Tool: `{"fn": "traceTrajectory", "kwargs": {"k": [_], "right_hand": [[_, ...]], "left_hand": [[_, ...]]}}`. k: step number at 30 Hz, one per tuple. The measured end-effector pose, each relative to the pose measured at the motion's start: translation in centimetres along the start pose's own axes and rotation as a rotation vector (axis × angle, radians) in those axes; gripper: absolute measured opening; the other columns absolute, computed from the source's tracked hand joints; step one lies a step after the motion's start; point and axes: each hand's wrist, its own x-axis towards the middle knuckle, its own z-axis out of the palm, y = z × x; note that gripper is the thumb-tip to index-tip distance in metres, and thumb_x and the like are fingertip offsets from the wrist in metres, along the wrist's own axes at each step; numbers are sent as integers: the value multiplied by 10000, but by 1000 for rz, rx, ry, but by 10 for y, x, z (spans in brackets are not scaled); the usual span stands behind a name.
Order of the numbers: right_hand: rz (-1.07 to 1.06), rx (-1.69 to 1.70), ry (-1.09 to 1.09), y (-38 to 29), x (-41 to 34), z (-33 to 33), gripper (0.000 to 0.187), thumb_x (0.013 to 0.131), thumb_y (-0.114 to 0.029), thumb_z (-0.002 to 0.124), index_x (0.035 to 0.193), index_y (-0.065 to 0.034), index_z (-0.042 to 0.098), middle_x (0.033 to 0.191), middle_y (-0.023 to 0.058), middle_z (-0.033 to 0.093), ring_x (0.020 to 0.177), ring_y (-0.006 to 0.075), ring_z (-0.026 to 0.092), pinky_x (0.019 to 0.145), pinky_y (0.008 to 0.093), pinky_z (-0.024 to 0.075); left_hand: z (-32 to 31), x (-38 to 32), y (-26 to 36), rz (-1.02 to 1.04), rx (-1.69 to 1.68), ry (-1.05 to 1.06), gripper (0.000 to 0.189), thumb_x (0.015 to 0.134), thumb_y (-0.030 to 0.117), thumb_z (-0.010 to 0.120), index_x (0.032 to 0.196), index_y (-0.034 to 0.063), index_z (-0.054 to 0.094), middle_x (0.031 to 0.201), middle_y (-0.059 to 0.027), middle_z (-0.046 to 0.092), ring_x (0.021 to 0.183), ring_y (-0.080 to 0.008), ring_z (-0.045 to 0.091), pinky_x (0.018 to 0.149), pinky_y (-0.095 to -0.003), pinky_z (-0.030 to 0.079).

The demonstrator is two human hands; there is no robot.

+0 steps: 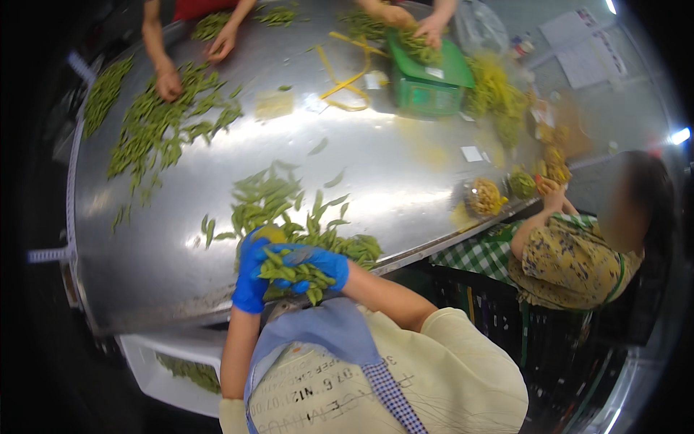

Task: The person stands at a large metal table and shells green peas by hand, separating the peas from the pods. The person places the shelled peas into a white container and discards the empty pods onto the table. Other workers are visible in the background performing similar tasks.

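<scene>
My right hand [309, 266], in a blue glove, cups a bunch of green bean pods [295, 274] at the near edge of the metal table. Close against it on the left is my left hand [254, 266], also blue-gloved, with a yellow patch at its top; whether its hidden fingers grip anything cannot be told. A loose pile of pods [265, 198] spreads on the table just beyond both hands and to their right.
Across the metal table [179, 238], other people's hands handle pods and a green scale [431, 89]. A co-worker [574, 255] sits at the right, near netted bundles [484, 196]. Yellow mesh [496, 97] lies behind. A white bin [162, 374] with pods stands below left.
</scene>
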Motion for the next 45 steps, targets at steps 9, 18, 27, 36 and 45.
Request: {"fn": "traceTrajectory", "kwargs": {"k": [9,18,27,36,45], "right_hand": [[-83,-216,205,-3,-1,-19,387,820,-147,565,1172,-19,470,1012,93,591,767,135,606,481,187,490],[-364,74,304,9,33,-41,180,862,-198,489,971,-70,553,815,68,615,650,155,597,561,284,516],[-912,-37,542,12,87,-33,177,856,-166,517,973,-36,545,884,59,579,774,145,562,661,254,476],[-723,-300,501,-2,80,-8,239,824,-196,556,968,-5,566,916,60,573,801,133,517,702,258,427],[-475,-679,359,0,75,-16,238,743,-134,560,934,6,585,921,75,584,827,164,528,765,295,423]], "left_hand": [[11,-1,11,53,226,106,281,789,62,477,1041,-7,581,962,-84,603,835,-154,583,728,-257,468],[37,-16,-3,360,675,247,282,806,2,490,1074,-9,577,1048,-95,583,946,-171,537,837,-271,417],[45,-27,1,450,414,338,322,839,-12,433,1154,-32,499,1136,-110,536,1014,-168,503,891,-285,393],[25,-16,11,503,251,504,335,847,17,413,1159,55,531,809,7,508,667,-64,454,571,-207,374],[6,-21,23,380,290,533,325,845,72,425,1136,114,563,660,68,407,513,-14,292,448,-175,226]]}}
